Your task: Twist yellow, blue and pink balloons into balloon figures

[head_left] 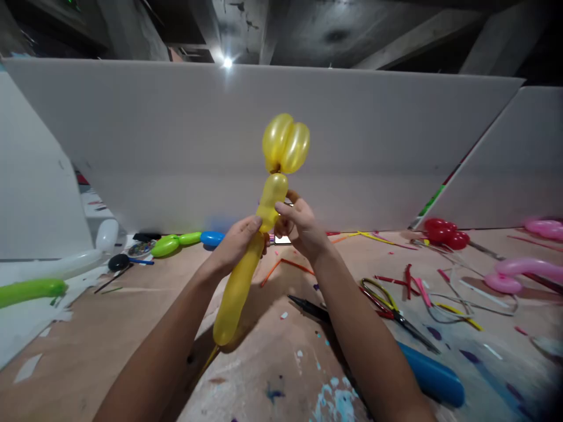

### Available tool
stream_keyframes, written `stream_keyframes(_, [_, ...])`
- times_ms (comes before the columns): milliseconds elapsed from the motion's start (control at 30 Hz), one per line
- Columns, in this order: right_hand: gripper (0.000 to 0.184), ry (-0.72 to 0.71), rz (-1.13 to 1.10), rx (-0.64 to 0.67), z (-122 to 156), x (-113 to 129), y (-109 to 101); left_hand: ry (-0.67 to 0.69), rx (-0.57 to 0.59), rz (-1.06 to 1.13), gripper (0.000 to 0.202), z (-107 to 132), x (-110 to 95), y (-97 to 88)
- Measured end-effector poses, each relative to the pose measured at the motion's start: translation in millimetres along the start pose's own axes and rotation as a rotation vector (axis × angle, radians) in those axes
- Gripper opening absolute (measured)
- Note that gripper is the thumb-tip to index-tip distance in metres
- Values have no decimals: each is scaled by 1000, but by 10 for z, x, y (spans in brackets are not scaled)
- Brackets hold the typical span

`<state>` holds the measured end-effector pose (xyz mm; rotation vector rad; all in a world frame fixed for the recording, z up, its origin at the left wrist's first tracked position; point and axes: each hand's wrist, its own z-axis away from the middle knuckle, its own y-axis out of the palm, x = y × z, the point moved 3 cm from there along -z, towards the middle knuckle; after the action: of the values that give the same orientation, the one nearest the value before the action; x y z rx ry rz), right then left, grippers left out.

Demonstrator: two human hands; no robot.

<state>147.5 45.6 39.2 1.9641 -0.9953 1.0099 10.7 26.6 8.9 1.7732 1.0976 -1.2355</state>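
Observation:
A long yellow balloon [240, 293] is held up in front of me, tilted, with a cluster of rounded bubbles [285, 143] twisted at its top. Its thin uninflated tail points down toward the table. My left hand [240, 240] is closed around the balloon at a narrowed spot about midway. My right hand [299, 223] grips the segment just above from the right side, thumb on its front; some of its fingers are hidden behind. Behind the right hand, a small bright white rectangle, perhaps a phone screen [282, 240], partly shows.
Scissors [398, 313], a blue cylinder [431, 375], a black pointed tool [308, 306] and limp balloon strips [409, 281] lie right. Red balloons [446, 233] and a pink balloon [528, 269] sit farther right. Green balloons [166, 245] are left. A white panel [176, 146] stands behind.

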Motion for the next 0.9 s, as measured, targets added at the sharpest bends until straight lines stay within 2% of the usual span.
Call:
stream_keyframes(233, [33,27,44,65,32,-7,56,22,-10,-38,43,-9,-33,-17])
stream_keyframes(433, [39,-5,60,-16,14,-43,24,54,-104,-49,37,-9,-38,-61])
stream_keyframes(600, [45,16,66,-77,-15,-93,1,7,-60,53,44,-2,-42,-22])
stream_keyframes(700, [50,48,64,-52,0,-106,58,73,-178,170,43,-4,-98,-42])
stream_keyframes(800, [64,125,138,61,37,-151,137,183,-331,285,43,-3,-157,-94])
stream_keyframes(900, [72,252,266,175,80,-250,171,290,-437,325,42,10,-201,-130])
